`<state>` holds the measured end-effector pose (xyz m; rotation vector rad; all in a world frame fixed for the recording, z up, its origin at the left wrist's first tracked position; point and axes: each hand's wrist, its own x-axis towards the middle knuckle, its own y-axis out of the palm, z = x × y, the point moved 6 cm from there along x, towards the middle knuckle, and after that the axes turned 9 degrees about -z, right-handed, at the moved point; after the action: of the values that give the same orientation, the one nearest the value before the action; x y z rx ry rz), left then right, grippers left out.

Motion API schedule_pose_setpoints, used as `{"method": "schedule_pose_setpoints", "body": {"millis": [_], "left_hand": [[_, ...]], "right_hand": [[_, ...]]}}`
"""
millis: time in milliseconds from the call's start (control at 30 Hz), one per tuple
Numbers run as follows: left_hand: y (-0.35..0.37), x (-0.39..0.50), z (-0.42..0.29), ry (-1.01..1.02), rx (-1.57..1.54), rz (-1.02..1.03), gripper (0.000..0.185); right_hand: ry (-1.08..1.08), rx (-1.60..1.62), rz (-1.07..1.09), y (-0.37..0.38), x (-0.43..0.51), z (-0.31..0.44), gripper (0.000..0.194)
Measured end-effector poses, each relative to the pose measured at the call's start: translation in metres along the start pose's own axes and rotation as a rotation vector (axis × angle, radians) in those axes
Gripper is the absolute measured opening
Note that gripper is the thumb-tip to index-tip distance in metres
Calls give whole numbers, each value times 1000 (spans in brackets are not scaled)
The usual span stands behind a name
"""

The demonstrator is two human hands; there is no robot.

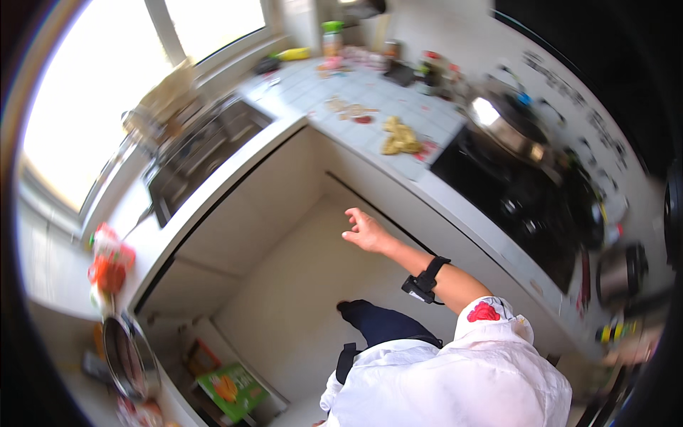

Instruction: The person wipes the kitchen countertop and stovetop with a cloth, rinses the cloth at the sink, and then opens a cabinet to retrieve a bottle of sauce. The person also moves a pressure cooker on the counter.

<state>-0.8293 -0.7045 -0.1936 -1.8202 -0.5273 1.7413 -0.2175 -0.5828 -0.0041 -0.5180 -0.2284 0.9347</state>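
My right hand [365, 229] reaches out over the floor with its fingers apart and slightly bent, holding nothing. It is in front of the cabinet fronts, below the counter edge. A black strap with a small device [424, 283] is around my right forearm. My left hand is out of view; only a sliver of skin shows by the white sleeve at the bottom edge. On the tiled counter [299, 88] lie a crumpled yellowish cloth [399, 136] and some scattered scraps [347, 109]. A large lidded metal pot [504, 123] stands on the black cooktop [512, 203].
A metal sink [208, 155] is set below the window. Bottles [427, 72] stand along the wall. At left are red-and-white bags [111, 261] and a round metal pan or lid [130, 357]. A green box [232, 392] sits low down. A metal cooker [619, 275] is at right.
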Motion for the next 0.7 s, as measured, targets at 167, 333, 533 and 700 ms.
{"method": "schedule_pose_setpoints", "body": {"millis": [167,333,533,700], "left_hand": [[-55,43,-59,156,-112,-62,42],[-48,15,-138,256,-202,-4,40],[-29,-44,-238,351,-142,122,37],[-36,-80,-300,351,-96,117,36]], "right_hand": [[58,-10,-239,-105,-117,-57,57],[142,-31,-259,-185,-219,-86,57],[265,68,-360,-289,-347,-101,44],[148,124,-519,-391,-409,-126,35]]}}
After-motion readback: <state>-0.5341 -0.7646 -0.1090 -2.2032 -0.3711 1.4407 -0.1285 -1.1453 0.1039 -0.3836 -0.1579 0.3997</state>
